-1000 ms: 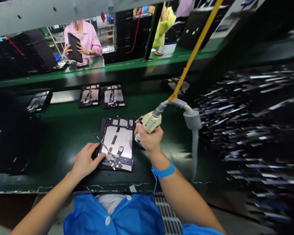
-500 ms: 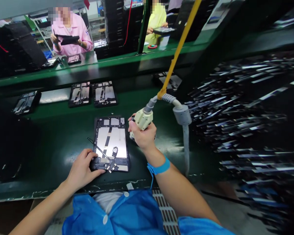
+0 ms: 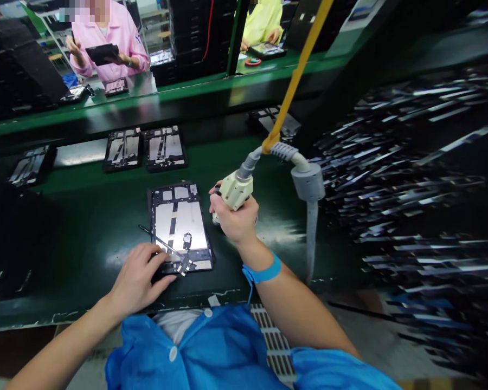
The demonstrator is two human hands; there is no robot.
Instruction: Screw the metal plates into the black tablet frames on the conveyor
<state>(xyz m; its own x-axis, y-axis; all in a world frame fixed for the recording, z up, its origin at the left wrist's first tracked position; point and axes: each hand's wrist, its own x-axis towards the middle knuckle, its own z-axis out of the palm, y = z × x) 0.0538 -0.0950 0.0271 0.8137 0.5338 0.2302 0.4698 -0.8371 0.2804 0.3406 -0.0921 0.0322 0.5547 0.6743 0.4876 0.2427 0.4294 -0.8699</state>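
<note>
An opened tablet (image 3: pixel 197 222) lies flat on the green bench, its silvery inner plate and black frame showing. Across its lower part rests a thin black flex cable (image 3: pixel 162 238) with a small board at its end, beside a small dark bracket (image 3: pixel 187 241). My left hand (image 3: pixel 140 273) touches the tablet's lower left corner, fingers and thumb spread apart. To the tablet's right, my right hand (image 3: pixel 238 216) is wrapped round a cream corded hand tool (image 3: pixel 236 189), held above the bench. The tool's tip is hidden by my fingers.
A yellow strap (image 3: pixel 295 81) holds up the tool's grey cable (image 3: pixel 311 233). Several opened tablets (image 3: pixel 165 149) lie along the back of the bench. Stacked dark parts (image 3: pixel 410 189) rise on the right. Two co-workers (image 3: pixel 108 38) handle devices across the bench.
The view has shifted slightly, moving the bench contents up and left in the picture. My left fingers now reach a little further over the tablet's corner. My right hand keeps the tool.
</note>
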